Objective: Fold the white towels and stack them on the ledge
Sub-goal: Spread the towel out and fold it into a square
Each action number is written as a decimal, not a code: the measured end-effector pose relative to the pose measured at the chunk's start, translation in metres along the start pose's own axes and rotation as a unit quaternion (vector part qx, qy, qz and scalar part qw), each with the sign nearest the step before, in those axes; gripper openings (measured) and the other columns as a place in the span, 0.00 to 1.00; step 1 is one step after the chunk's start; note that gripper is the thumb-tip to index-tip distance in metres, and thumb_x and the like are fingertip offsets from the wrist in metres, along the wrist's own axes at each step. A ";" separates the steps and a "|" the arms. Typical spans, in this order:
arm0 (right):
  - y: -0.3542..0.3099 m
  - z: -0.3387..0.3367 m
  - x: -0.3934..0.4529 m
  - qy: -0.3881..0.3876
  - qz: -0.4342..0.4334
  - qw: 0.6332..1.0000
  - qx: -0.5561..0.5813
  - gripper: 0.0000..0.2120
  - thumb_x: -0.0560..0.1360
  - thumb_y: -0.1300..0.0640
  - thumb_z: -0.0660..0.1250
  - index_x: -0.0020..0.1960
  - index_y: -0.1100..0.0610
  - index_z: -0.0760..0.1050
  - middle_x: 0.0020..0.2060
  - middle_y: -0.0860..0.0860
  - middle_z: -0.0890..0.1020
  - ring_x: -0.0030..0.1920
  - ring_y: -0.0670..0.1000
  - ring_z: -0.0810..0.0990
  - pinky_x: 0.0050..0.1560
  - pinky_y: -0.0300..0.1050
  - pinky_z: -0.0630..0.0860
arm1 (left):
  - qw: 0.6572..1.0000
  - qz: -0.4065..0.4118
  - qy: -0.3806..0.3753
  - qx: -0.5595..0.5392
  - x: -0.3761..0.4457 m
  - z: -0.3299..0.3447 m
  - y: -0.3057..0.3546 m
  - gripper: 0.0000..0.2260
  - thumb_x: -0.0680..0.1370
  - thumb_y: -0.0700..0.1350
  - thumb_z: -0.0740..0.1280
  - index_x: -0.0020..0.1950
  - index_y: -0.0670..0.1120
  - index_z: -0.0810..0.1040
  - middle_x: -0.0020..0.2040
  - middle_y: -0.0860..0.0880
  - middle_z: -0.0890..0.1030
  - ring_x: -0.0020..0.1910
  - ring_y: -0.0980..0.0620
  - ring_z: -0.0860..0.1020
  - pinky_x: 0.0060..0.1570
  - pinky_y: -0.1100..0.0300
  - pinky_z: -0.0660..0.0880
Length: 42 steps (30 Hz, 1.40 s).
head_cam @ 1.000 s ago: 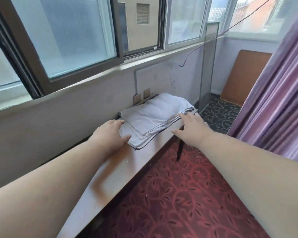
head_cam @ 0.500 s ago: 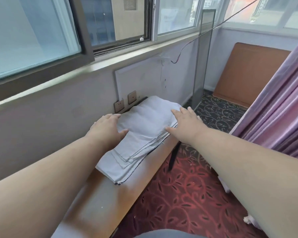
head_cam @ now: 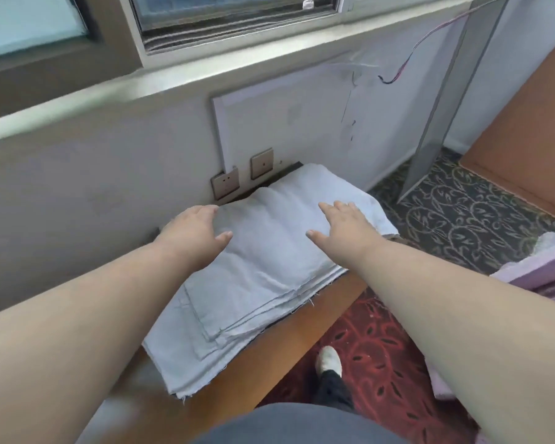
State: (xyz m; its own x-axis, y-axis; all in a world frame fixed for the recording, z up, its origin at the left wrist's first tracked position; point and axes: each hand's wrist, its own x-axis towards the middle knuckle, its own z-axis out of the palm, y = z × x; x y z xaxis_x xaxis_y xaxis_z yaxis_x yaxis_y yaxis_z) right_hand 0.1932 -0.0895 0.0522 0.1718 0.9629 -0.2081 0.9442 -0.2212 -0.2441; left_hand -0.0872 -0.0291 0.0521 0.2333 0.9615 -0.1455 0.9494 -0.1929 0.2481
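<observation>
Stack of folded white towels (head_cam: 263,270) lying on the wooden ledge (head_cam: 289,344), just below the wall sockets (head_cam: 225,186). Left hand (head_cam: 194,233) flat on the stack's wall-side edge, right hand (head_cam: 345,227) flat on its far end; both with fingers straight, gripping nothing. Probably pressing down to flatten and square the staggered layers, front edges overhanging slightly.
</observation>
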 end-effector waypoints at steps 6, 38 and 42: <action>0.020 0.007 0.131 -0.071 -0.098 0.991 -0.058 0.34 0.80 0.37 0.56 0.81 0.49 0.50 0.80 0.52 0.52 0.80 0.54 0.44 0.77 0.59 0.52 | 0.995 -0.088 -0.032 -0.040 0.076 0.054 0.022 0.31 0.79 0.59 0.61 0.78 0.49 0.59 0.77 0.46 0.62 0.75 0.46 0.62 0.71 0.52 0.60; 0.024 0.066 0.385 -0.096 -0.252 0.928 -0.258 0.21 0.74 0.40 0.57 0.64 0.43 0.76 0.64 0.56 0.73 0.67 0.60 0.65 0.66 0.57 0.60 | 0.980 -0.168 0.072 0.078 0.175 0.133 -0.007 0.10 0.77 0.47 0.65 0.55 0.45 0.71 0.50 0.39 0.80 0.47 0.38 0.75 0.54 0.49 0.66; 0.033 0.056 0.363 -0.058 -0.293 0.928 -0.224 0.18 0.78 0.43 0.58 0.59 0.53 0.76 0.58 0.57 0.78 0.60 0.60 0.73 0.61 0.54 0.66 | 0.978 -0.194 0.016 0.077 0.156 0.120 -0.008 0.15 0.78 0.53 0.65 0.62 0.48 0.73 0.55 0.41 0.79 0.54 0.38 0.75 0.49 0.51 0.69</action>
State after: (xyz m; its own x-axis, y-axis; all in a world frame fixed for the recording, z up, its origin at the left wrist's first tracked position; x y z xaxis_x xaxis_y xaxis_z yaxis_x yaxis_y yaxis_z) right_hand 0.2707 0.2444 -0.0844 -0.4151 0.8682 -0.2718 0.8921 0.4471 0.0655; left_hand -0.0330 0.0987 -0.0876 -0.1541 0.9735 -0.1687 0.9863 0.1618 0.0324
